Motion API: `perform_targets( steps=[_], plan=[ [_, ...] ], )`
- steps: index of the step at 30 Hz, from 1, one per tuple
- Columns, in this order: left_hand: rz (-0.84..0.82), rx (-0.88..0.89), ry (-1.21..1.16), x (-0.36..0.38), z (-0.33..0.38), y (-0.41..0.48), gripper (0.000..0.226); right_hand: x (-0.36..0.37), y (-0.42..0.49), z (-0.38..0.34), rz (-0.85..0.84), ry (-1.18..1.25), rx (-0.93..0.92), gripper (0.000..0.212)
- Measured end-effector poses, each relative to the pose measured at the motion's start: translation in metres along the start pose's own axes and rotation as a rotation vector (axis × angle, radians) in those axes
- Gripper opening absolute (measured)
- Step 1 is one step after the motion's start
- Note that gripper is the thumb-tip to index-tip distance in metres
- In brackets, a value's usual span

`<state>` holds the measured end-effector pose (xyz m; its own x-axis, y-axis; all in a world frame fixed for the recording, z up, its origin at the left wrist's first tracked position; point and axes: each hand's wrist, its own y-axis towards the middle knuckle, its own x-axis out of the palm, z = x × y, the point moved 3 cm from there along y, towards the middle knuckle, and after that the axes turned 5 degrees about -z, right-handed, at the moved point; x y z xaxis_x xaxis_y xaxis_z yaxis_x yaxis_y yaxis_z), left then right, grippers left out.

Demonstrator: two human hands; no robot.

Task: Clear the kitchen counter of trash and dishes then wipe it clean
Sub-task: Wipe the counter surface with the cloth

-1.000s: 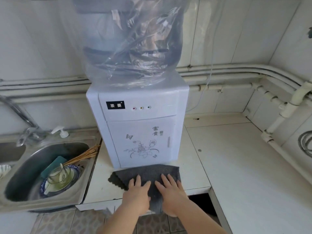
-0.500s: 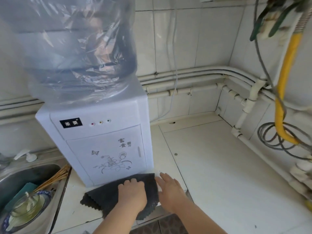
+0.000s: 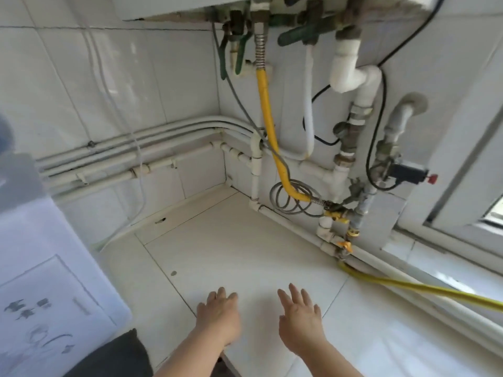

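Note:
The white tiled counter (image 3: 245, 248) fills the middle of the view and runs into a corner. My left hand (image 3: 219, 315) hovers over its near edge, fingers slightly apart, holding nothing. My right hand (image 3: 300, 321) is beside it, fingers spread, palm down, also holding nothing. The dark grey cloth (image 3: 117, 355) lies at the bottom left in front of the water dispenser (image 3: 51, 281), behind my left forearm and apart from both hands.
White pipes (image 3: 152, 170) run along the back wall above the counter. A yellow gas hose (image 3: 268, 115), valves and a coiled grey cable (image 3: 288, 198) crowd the right corner. Another yellow hose (image 3: 424, 288) lies along the counter's right side. A window frame (image 3: 462, 186) stands at the right.
The view swung right, away from the sink and dispenser. Both hands left the cloth and moved right over the bare counter; the cloth stayed in front of the dispenser.

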<state>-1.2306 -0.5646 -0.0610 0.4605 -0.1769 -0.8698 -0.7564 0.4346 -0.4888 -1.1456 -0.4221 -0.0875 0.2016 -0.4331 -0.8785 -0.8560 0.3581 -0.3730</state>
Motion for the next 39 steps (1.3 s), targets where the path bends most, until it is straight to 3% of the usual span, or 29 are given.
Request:
perform_targets(
  steps=[7, 17, 23, 26, 33, 39],
  plan=[
    [-0.044, 0.16, 0.079, -0.007, 0.042, 0.025, 0.046, 0.008, -0.012, 0.031, -0.085, 0.0, 0.121, 0.058],
    [-0.068, 0.193, 0.093, -0.011, 0.027, 0.051, 0.051, 0.008, -0.005, 0.026, -0.056, 0.122, 0.183, 0.053],
    [-0.066, 0.328, 0.128, -0.013, 0.056, 0.06, 0.052, 0.006, -0.021, 0.04, 0.005, 0.168, 0.268, 0.055],
    [-0.149, 0.345, 0.174, -0.004, 0.065, 0.062, 0.045, 0.002, -0.03, 0.049, 0.042, 0.19, 0.314, 0.056],
    [-0.077, 0.367, 0.104, -0.002, 0.083, 0.064, 0.045, -0.001, -0.044, 0.066, 0.103, 0.223, 0.399, 0.056],
    [-0.118, 0.402, 0.12, 0.006, 0.088, 0.063, 0.046, 0.001, -0.054, 0.07, 0.122, 0.259, 0.43, 0.056]
  ],
)
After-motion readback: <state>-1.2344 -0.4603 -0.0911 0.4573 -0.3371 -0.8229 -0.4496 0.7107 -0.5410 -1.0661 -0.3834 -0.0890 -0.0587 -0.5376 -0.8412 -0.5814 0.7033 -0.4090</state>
